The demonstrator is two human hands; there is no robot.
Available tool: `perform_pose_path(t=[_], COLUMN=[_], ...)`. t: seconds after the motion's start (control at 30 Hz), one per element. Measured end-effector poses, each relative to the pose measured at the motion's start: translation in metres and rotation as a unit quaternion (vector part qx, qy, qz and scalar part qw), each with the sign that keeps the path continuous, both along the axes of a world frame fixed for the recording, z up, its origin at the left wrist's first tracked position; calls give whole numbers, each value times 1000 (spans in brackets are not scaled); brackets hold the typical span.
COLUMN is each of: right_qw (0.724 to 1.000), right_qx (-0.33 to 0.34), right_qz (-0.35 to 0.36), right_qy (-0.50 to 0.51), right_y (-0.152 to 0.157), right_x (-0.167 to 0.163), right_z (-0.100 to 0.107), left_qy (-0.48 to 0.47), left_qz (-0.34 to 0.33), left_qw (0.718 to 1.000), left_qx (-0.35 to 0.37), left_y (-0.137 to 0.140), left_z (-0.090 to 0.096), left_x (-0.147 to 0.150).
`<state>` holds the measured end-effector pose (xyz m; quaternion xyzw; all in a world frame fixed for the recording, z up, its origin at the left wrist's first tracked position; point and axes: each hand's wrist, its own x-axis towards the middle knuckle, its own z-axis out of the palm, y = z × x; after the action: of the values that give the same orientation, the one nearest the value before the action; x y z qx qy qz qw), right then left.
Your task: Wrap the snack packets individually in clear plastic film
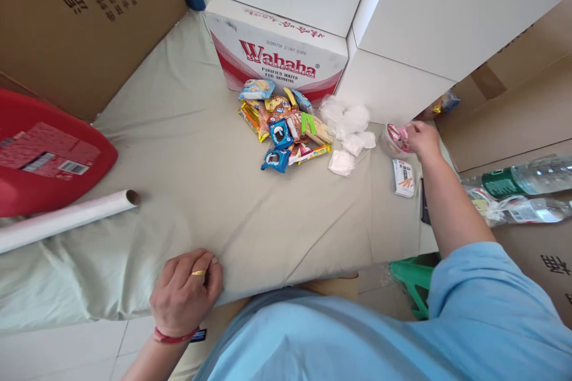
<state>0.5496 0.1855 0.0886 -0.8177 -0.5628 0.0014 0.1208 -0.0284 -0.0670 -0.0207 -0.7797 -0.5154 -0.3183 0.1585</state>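
Note:
My right hand (pixel 423 139) reaches to the far right of the cloth-covered table, its fingers pinched on a small pink packet (pixel 404 136) at a round clear plastic container (pixel 395 150). The fingertips are partly hidden. Just in front lies a small white packet (pixel 403 178) with red print. My left hand (pixel 185 292) rests on the table's front edge in a loose fist, holding nothing. A pile of wrapped snacks (pixel 280 131) in blue, yellow and brown lies mid-table. Beside it are crumpled clear plastic pieces (pixel 346 119) and a folded white one (pixel 342 162).
Behind the pile stand a Wahaha water carton (pixel 277 53) and white boxes (pixel 397 77). A red container (pixel 49 155) and a white roll (pixel 71 217) lie left, near a brown carton (pixel 89 18). Plastic bottles (pixel 531 178) are at right.

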Motion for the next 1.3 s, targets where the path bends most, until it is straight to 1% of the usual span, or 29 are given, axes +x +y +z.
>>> perform_pose_path(t=[0.07, 0.1, 0.13, 0.2, 0.27, 0.3, 0.4, 0.53, 0.67, 0.77, 0.83, 0.9, 0.93, 0.97, 1.0, 1.1, 1.17, 1.23, 1.3], right_qw=[997, 995, 993, 987, 975, 972, 966, 945, 921, 908, 895, 876, 869, 867, 870, 899, 919, 940, 958], right_qx=[53, 52, 29, -54, -126, -142, -142, -104, -32, 21, 91, 184, 221, 242, 246, 198, 153, 120, 115], right_qz=[-55, -83, -109, -152, -175, -176, -173, -171, -164, -159, -157, -156, -153, -149, -143, -125, -121, -113, -101], right_qy=[-24, -31, -27, 2, 45, 66, 132, 259, 352, 387, 407, 417, 416, 410, 403, 371, 342, 299, 242], right_y=[-29, -44, -58, -82, -97, -101, -105, -107, -120, -135, -140, -131, -121, -107, -90, -28, 8, 30, 37], right_x=[9, 13, 17, 23, 27, 27, 21, 5, -7, -2, 9, 23, 30, 36, 41, 46, 40, 29, 19], right_z=[2, 1, -1, -9, -20, -25, -39, -51, -58, -54, -45, -32, -24, -17, -10, 2, 1, -6, -15], left_qy=[4, 5, 6, 7, 6, 5, 0, 1, 3, 5, 10, 16, 18, 20, 20, 24, 25, 23, 18], left_qz=[1, 0, -1, -2, -4, -5, -6, -5, 1, 0, -1, -2, -2, -2, -3, -4, -4, -2, 0], left_qw=[1000, 1000, 1000, 1000, 1000, 1000, 1000, 1000, 1000, 1000, 1000, 1000, 1000, 1000, 999, 999, 999, 999, 1000], left_qx=[0, 0, 1, 1, 2, 1, 2, 1, 0, 2, 10, 19, 23, 24, 25, 28, 27, 24, 22], left_y=[0, 0, 0, 0, 0, 0, 0, -1, -2, -1, 0, 1, 2, 3, 3, 3, 3, 3, 3], left_z=[0, 0, 0, 0, 0, 0, 1, -1, -3, -2, -1, 0, 1, 1, 1, 2, 3, 4, 3], left_x=[-1, -1, -1, -1, -1, -1, 0, -1, -2, -2, -1, -1, -1, 0, 0, 0, 0, 1, 1])
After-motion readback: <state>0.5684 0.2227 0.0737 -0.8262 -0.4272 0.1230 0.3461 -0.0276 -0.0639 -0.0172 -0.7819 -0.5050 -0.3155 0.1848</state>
